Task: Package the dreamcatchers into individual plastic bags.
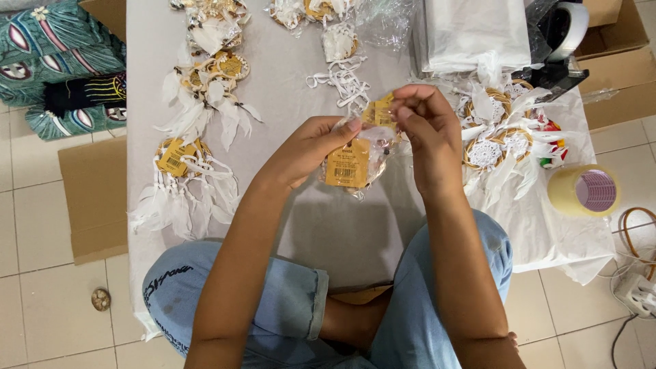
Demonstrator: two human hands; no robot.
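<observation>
Head view, hands: left hand (311, 147) and right hand (425, 133) both pinch one bagged dreamcatcher (359, 160) with yellow tags, held above the white cloth (342, 225).
Done: one tagged dreamcatcher (179, 158) lies left.
Left: untagged pile (502, 140) right; count unclear.
Tape rolls: one (585, 190).

Low white-covered table (328, 225) with feathered dreamcatchers (205, 82), folded white sheets (475, 31), tape roll (586, 190).
</observation>
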